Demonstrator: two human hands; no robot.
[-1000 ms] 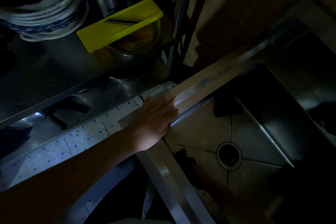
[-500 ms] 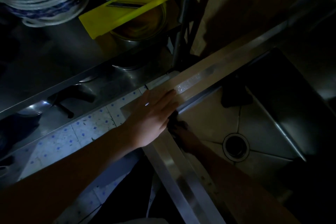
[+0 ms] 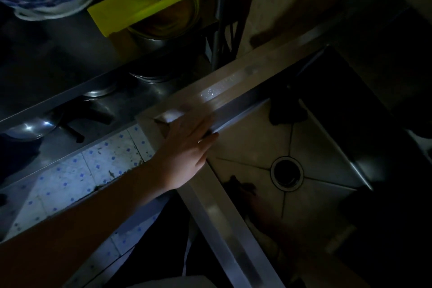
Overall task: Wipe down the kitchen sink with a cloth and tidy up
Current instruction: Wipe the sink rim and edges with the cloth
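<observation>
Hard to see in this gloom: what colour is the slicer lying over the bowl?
The slicer is bright yellow, head view.

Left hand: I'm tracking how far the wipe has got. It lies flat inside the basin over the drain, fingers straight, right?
Not quite. The head view shows the left hand lying flat, fingers straight, on the corner of the sink rim, not inside the basin. The drain is uncovered.
</observation>
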